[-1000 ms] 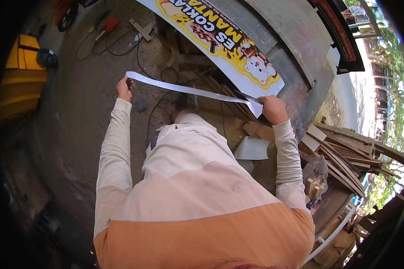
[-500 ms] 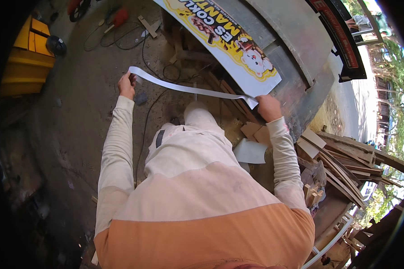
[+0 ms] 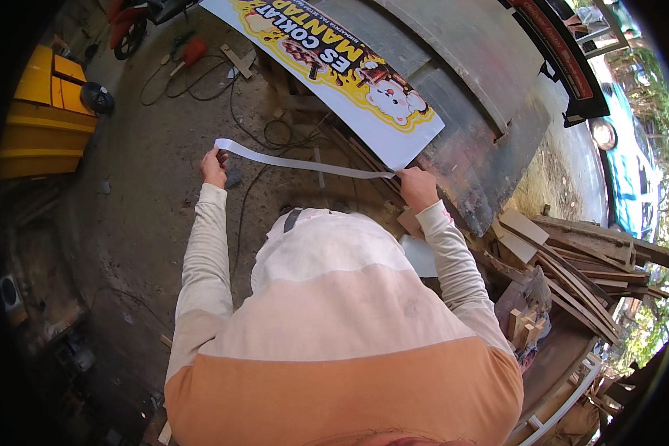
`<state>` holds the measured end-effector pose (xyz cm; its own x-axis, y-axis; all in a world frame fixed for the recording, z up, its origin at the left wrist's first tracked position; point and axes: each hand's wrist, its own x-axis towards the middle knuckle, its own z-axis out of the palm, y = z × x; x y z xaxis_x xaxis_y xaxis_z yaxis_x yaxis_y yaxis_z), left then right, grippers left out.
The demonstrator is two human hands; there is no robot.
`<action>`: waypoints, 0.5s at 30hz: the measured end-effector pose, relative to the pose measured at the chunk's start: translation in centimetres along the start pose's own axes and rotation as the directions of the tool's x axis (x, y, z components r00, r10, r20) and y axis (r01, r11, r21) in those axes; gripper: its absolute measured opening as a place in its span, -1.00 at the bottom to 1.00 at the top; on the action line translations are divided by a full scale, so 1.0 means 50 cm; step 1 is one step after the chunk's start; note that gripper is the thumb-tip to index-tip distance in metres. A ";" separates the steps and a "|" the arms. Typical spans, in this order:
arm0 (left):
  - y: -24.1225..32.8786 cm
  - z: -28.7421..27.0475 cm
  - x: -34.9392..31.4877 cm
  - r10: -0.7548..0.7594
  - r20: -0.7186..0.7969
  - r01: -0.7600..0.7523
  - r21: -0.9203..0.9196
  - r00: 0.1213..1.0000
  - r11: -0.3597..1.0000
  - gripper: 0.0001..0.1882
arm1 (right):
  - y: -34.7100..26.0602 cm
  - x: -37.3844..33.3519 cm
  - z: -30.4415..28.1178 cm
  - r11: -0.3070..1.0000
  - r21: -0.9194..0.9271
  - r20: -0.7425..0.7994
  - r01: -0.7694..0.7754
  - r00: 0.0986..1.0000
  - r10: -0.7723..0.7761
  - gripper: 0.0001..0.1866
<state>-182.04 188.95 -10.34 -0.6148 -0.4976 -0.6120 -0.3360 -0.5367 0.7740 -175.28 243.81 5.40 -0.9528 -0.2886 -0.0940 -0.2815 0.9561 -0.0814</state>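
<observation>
A long, narrow white strip (image 3: pixel 297 163) sags slightly between my two hands, in front of my body and above the floor. My left hand (image 3: pixel 214 168) pinches its left end. The other end is gripped by my right hand (image 3: pixel 418 188), close to the near corner of a printed banner (image 3: pixel 416 141). That banner has a white border, a yellow pattern and a cartoon animal. It lies along the edge of a grey worktable (image 3: pixel 476 141). My fingertips are partly hidden behind the strip's ends.
Scrap wood (image 3: pixel 572 290) is piled at the right. A yellow box-like body (image 3: pixel 48 126) with a dark wheel stands at the left. Cables (image 3: pixel 275 132) and a red object (image 3: pixel 194 50) lie on the floor ahead. Beyond the worktable is a dark panel (image 3: pixel 565 52); a blue vehicle (image 3: pixel 626 160) shows outside.
Both hands still hold the strip. My right hand has come left and the left hand slightly lower in view. The view has shifted, and a blue vehicle has appeared outside.
</observation>
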 end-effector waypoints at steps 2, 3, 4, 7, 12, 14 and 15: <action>-0.020 0.017 -0.014 -0.006 0.018 0.006 0.007 1.000 1.000 -0.90 | 0.004 -0.009 -0.003 1.000 0.011 0.000 -0.002 1.000 0.002 -0.84; -0.028 0.023 -0.021 -0.018 0.007 0.018 0.015 1.000 1.000 -0.90 | 0.003 -0.014 -0.005 1.000 0.016 0.000 -0.005 1.000 0.005 -0.84; -0.042 0.019 -0.027 -0.033 -0.010 0.033 0.021 0.999 0.999 -0.90 | 0.002 -0.020 -0.003 1.000 0.011 0.003 0.004 1.000 -0.004 -0.85; -0.086 0.004 -0.028 -0.060 -0.006 0.060 0.012 0.998 0.998 -0.87 | -0.009 -0.050 -0.008 1.000 0.017 -0.004 0.024 1.000 -0.024 -0.86; -0.145 0.038 -0.059 -0.132 0.171 0.113 0.117 0.976 0.987 -0.79 | -0.029 -0.133 -0.058 0.995 0.099 0.019 -0.026 1.000 0.025 -0.90; -0.148 0.065 -0.064 -0.245 0.243 0.160 0.323 0.938 0.933 -0.72 | -0.033 -0.164 -0.093 0.986 0.152 0.054 -0.074 0.996 0.066 -0.87; -0.147 0.077 -0.064 -0.349 0.240 0.198 0.489 0.906 0.850 -0.66 | -0.024 -0.179 -0.110 0.978 0.188 0.074 -0.092 0.994 0.079 -0.86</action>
<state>-180.33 197.11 -13.43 -0.6109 -0.0997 -0.7854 -0.7559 -0.2215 0.6161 -167.05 245.50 11.78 -0.9611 -0.2148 -0.1734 -0.1662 0.9518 -0.2579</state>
